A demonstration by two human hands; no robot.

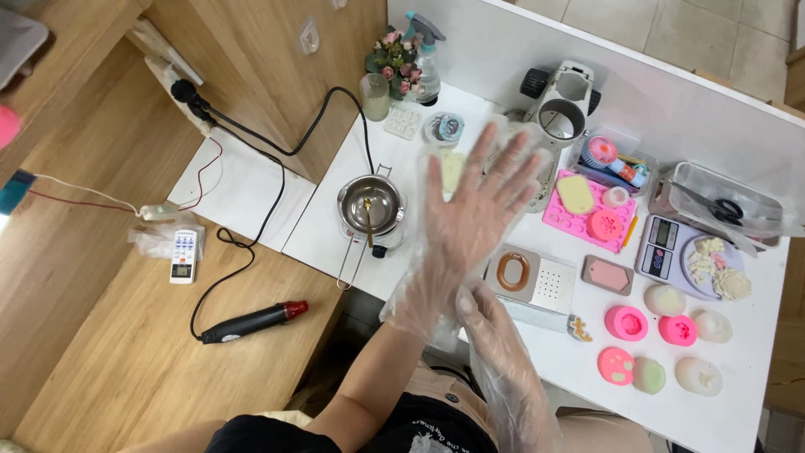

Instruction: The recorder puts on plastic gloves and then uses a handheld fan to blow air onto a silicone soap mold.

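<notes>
Head cam: left hand (478,205) raised over the white table (587,369), fingers spread wide inside a loose clear plastic glove (419,294), holding nothing; right hand (486,323), also gloved, pinches that glove's cuff at the left wrist. Just left of the raised hand sits a steel melting pot (371,205) w/ spoon. To the right, a pink silicone mold tray (587,214), digital scale (671,252), round pink molds (626,323); black heat gun (251,321) lies well apart on the wood floor.

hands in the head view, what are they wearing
Both the left hand and the right hand wear thin, clear, loose disposable plastic gloves, crinkled and baggy, with wide open cuffs reaching past the wrists. The forearms are bare, with no sleeves, watch or jewellery visible.
</notes>
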